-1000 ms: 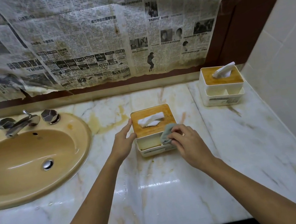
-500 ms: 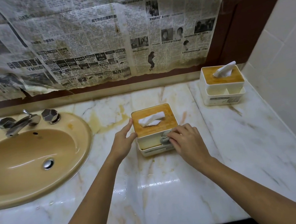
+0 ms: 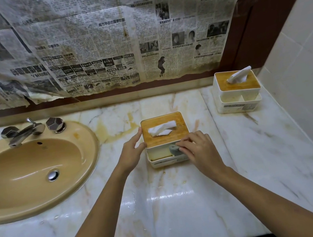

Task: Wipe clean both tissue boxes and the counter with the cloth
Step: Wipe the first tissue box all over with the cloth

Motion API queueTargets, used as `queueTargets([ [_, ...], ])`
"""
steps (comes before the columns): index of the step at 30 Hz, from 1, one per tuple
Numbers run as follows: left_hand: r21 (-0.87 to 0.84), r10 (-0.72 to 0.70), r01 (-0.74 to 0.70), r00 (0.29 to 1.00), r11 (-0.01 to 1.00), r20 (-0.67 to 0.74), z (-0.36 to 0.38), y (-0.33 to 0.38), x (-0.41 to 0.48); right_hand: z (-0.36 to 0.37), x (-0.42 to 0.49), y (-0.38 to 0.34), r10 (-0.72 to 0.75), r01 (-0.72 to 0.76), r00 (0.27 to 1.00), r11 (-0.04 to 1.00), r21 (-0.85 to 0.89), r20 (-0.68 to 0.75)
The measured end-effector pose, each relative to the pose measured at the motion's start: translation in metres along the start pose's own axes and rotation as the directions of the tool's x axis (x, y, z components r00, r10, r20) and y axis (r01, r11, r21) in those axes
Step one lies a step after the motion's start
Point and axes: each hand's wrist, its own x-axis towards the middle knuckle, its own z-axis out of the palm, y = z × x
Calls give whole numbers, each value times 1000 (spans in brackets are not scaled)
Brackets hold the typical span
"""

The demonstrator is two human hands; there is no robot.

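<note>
While the left hand (image 3: 131,153) is bracing the near tissue box (image 3: 165,139), the right hand (image 3: 199,150) is pinching the grey cloth (image 3: 175,149) against its front face, leftward.

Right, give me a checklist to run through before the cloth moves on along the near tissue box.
1. Cloth in the right hand: ok.
2. Cloth touching the front of the near tissue box: ok.
3. Left hand steadying the box's left side: ok.
4. Tissue clear of the cloth: ok.
5. Front face clean: cannot tell, partly hidden.
6. Far tissue box and counter wiped: not ok, counter stains remain.
</note>
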Motion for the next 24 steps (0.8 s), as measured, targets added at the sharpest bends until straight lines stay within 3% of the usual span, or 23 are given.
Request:
queueTargets([
  [5, 5, 1, -1, 1000, 1000, 4, -1, 1, 0, 7, -1, -5, -104, 93, 983, 992, 79, 150],
  [11, 12, 12, -12, 1000, 1000, 10, -2, 1, -1, 2, 11, 6, 21, -4, 982, 996, -94, 189],
  [14, 15, 17, -17, 1000, 1000, 13, -2, 1, -1, -3, 6, 4, 89, -69, 976, 992, -101, 200],
  [19, 40, 22, -23, 999, 999, 31, -3, 2, 0, 12, 12, -27, 154, -158, 963, 987, 1, 222],
  [24, 67, 38, -41, 998, 997, 51, -6, 2, 1, 14, 10, -30, 271, -282, 959, 937, 207, 83],
])
